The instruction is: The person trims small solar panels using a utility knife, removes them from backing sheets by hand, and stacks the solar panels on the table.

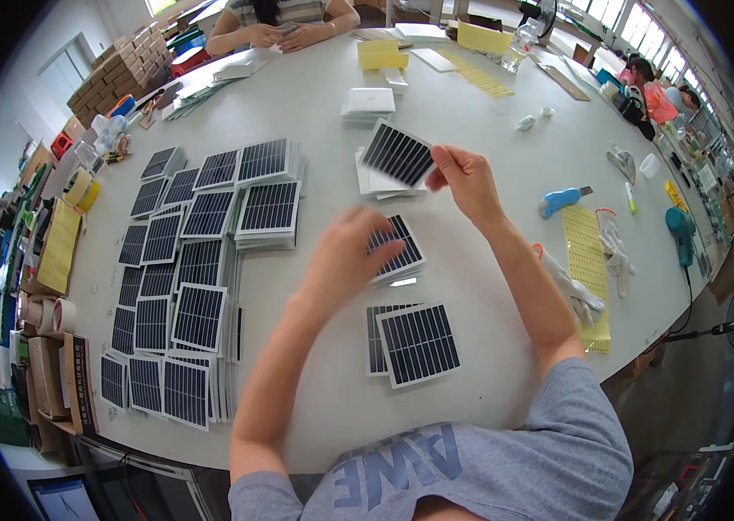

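Note:
My right hand (pixel 464 178) pinches the corner of a small solar panel (pixel 399 154), dark with light lines and a white border. It is tilted above a pile of white panels (pixel 375 181) lying face down. My left hand (pixel 345 252), smeared by motion, is over the left side of a stack of solar panels (pixel 403 241); whether it touches them I cannot tell. Closer to me, a loose solar panel (pixel 421 344) overlaps another panel (pixel 377 326). Many stacked solar panels (pixel 202 317) stand in rows to the left.
A blue cutter (pixel 561 201), yellow sheet (pixel 584 252) and white gloves (pixel 582 300) lie at right, with a teal heat gun (pixel 680 234) by the edge. Farther back are white pieces (pixel 368 102), yellow strips (pixel 481 75) and a bottle (pixel 519 45). Across the table sits a person (pixel 284 26).

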`<action>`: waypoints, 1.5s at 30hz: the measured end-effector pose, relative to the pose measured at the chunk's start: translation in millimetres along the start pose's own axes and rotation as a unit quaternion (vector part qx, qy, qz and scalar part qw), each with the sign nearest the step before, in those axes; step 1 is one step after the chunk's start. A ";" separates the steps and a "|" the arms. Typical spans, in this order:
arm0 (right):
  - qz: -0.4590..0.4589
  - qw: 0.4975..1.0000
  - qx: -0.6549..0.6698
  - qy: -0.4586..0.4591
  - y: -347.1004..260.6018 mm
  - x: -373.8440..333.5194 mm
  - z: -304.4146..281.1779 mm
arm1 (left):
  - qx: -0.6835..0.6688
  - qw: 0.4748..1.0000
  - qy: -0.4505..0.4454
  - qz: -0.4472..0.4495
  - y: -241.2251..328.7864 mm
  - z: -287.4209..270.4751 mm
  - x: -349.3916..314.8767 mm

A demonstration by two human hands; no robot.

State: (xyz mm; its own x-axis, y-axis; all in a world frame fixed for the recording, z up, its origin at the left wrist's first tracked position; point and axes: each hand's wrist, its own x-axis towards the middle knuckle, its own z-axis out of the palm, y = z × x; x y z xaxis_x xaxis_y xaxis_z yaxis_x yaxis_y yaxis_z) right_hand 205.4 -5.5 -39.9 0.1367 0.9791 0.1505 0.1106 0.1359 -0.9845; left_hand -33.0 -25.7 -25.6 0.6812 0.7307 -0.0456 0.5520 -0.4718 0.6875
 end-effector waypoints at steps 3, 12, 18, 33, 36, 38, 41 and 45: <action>-0.265 0.930 -0.251 0.044 20.2 5.8 11.8 | 0.055 0.991 0.122 -0.020 -34.3 6.9 -8.6; -0.081 0.935 -0.315 -0.143 8.2 -8.0 16.4 | 0.019 0.998 0.016 -0.049 -41.6 -1.0 -1.1; -0.221 0.944 -0.246 0.005 5.0 5.8 15.8 | -0.005 0.997 0.081 -0.012 -62.6 3.9 -4.9; 0.057 0.952 -0.245 -0.176 13.4 -9.3 25.4 | 0.022 0.998 0.036 -0.036 -52.4 -3.8 -8.5; 0.078 0.954 -0.226 -0.182 19.7 -7.1 22.0 | 0.014 0.999 0.019 -0.027 -59.7 -4.9 -5.5; 0.087 0.953 -0.220 -0.187 22.5 -6.4 18.7 | 0.008 0.999 0.010 -0.035 -62.5 -6.3 -4.3; 0.079 0.960 -0.200 -0.177 23.3 -4.3 19.6 | 0.021 0.999 0.001 -0.025 -67.0 -8.7 -5.9; 0.094 0.959 -0.203 -0.176 19.1 -3.5 19.9 | 0.043 0.998 -0.006 -0.038 -64.8 -9.1 -5.2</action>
State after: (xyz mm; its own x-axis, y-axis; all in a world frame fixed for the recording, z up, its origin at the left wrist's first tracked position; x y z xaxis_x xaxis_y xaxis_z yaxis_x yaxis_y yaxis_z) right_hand 187.4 -3.3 -61.0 -0.1412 0.9806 -0.1361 0.5005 -0.0479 -0.8644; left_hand -76.7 5.6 -63.4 0.6420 0.7596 -0.1041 0.6408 -0.4571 0.6168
